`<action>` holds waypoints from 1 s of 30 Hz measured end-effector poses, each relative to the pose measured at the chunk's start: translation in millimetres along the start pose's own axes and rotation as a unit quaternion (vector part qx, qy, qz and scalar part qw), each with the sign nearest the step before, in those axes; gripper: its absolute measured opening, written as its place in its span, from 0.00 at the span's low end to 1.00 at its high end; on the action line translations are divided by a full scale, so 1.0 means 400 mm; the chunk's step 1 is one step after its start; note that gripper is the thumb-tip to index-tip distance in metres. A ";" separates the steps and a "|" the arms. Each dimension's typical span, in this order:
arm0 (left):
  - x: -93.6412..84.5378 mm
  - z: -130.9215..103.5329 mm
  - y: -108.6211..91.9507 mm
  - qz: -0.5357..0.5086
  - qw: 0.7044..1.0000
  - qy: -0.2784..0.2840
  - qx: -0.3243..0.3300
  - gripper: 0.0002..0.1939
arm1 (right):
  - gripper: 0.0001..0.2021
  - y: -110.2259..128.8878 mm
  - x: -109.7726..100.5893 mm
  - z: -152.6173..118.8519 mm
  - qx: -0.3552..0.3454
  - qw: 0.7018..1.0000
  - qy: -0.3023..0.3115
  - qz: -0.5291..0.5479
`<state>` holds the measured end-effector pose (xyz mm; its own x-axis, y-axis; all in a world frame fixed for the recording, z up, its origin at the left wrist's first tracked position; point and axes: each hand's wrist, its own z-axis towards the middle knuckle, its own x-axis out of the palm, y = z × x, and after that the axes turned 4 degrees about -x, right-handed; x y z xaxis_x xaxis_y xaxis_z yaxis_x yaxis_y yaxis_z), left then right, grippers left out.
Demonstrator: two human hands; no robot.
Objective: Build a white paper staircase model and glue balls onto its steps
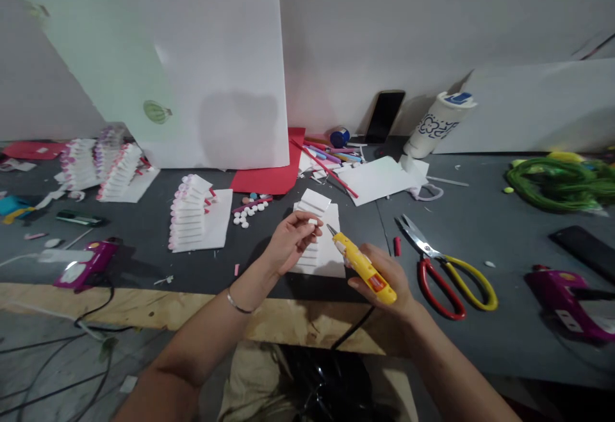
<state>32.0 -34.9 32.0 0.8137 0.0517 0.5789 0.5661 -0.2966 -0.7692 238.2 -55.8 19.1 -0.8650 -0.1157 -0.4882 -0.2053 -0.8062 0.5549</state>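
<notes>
Two hands meet above the white cards [330, 252]: the left hand [288, 243] has its fingers pinched narrow on a small white bead [312, 221], just beside the metal tip of the yellow glue gun [364, 266], which the right hand [396, 276] wraps around. The bead looks light, hard and apt to slip, best pinched by its rim; the glue gun seems rigid, safest on its plastic body, away from the tip. Scissors [432, 254] lie just right; the table's [473, 217] wooden front edge [307, 321] runs beneath the forearms, with more room beyond the scissors.

Dk gray tbl [523, 236] w/ wht card [330, 257], scissors [435, 253], grn cords [560, 185], red sheet [262, 180].
</notes>
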 end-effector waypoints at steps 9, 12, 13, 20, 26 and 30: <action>0.005 -0.002 0.000 -0.006 0.999 0.004 -0.033 0.14 | 0.15 0.006 0.003 0.003 -0.003 1.000 0.003 0.014; 0.005 -0.004 0.002 0.006 0.999 0.002 -0.036 0.15 | 0.16 0.006 0.004 0.003 -0.001 1.000 0.007 0.013; 0.004 -0.004 0.003 0.010 0.999 0.001 -0.036 0.15 | 0.16 0.006 0.005 0.003 -0.001 1.000 0.008 0.013; -0.002 -0.001 0.011 0.002 1.000 0.002 -0.031 0.15 | 0.13 0.000 0.005 -0.004 0.012 1.000 0.009 0.003; 0.000 -0.004 0.005 0.012 0.999 0.011 -0.039 0.14 | 0.11 -0.004 0.001 -0.008 0.029 1.000 0.008 0.004; 0.004 -0.004 0.002 -0.005 0.999 0.015 -0.041 0.14 | 0.12 -0.005 0.002 -0.010 0.030 0.999 0.011 -0.002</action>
<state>33.5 -36.8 32.6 0.8032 0.0277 0.5951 0.5606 -0.3733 -0.7392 239.9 -56.6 14.9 -0.8538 -0.1256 -0.5052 -0.2367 -0.7706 0.5917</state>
